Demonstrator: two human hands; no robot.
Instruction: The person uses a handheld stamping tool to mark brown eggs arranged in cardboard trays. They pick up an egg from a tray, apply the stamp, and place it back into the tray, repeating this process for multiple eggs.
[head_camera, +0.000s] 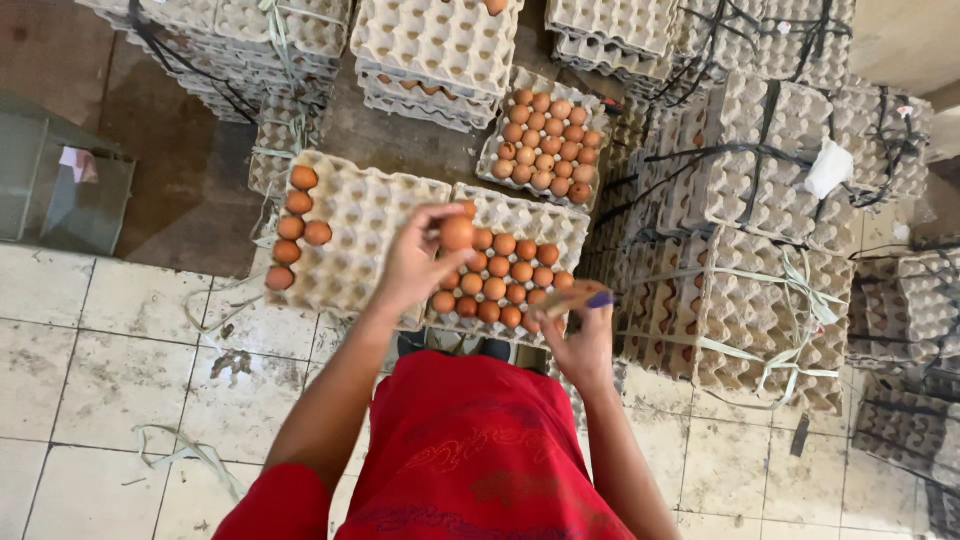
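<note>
Above the middle egg tray (520, 225), your left hand (415, 265) holds one brown egg (457, 234). Your fingers (432, 214) curl closely round it, thumb on the near side and fingertips over the top, so the egg sits pinched at the tips and lifted clear of the eggs below. Your right hand (585, 335) hovers at the tray's near right corner, closed on a small thing with a purple end (599, 299); it looks like a marker, though the view is too blurred to be sure. That tray is part filled, with its brown eggs crowded toward the near rows. Just to its left lies another grey pulp tray (375, 215), mostly bare, with a few eggs (293, 228) down its left edge. Farther off sits a full tray (493, 150). Stacks of trays bound with straps (770, 300) rise to your right and along the far side. Underfoot you have pale, stained tiles (90, 370) with loose strapping lying on them, and darker bare floor (190, 200) beyond.
</note>
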